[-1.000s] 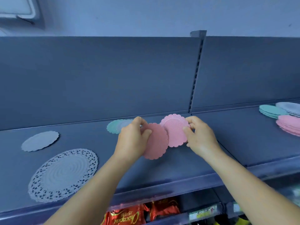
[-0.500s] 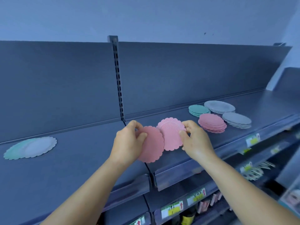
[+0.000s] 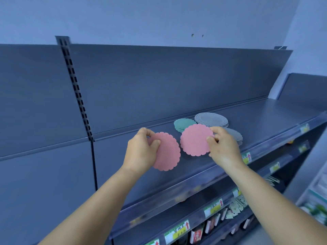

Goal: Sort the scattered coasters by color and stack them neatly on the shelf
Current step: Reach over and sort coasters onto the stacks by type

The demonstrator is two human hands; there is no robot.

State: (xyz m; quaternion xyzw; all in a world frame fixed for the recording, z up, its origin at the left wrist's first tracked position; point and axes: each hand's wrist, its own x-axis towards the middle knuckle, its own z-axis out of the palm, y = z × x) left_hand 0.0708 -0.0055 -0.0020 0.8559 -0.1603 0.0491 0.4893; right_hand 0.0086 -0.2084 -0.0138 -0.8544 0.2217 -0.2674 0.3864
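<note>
Item: two pink coasters, scalloped rims, held just above the shelf (image 3: 265,117); the left hand (image 3: 141,152) has its fingers curled round the edge of one pink coaster (image 3: 168,152), and the right hand (image 3: 223,147) pinches the rim of the second pink coaster (image 3: 195,139). Handling, by appearance: thin, light, likely flexible (best pinched at the rim). Sorted stacks lie just behind the second coaster: teal stack (image 3: 183,125), large grey doily stack (image 3: 211,119), small grey stack (image 3: 234,135) partly hidden by the right hand.
</note>
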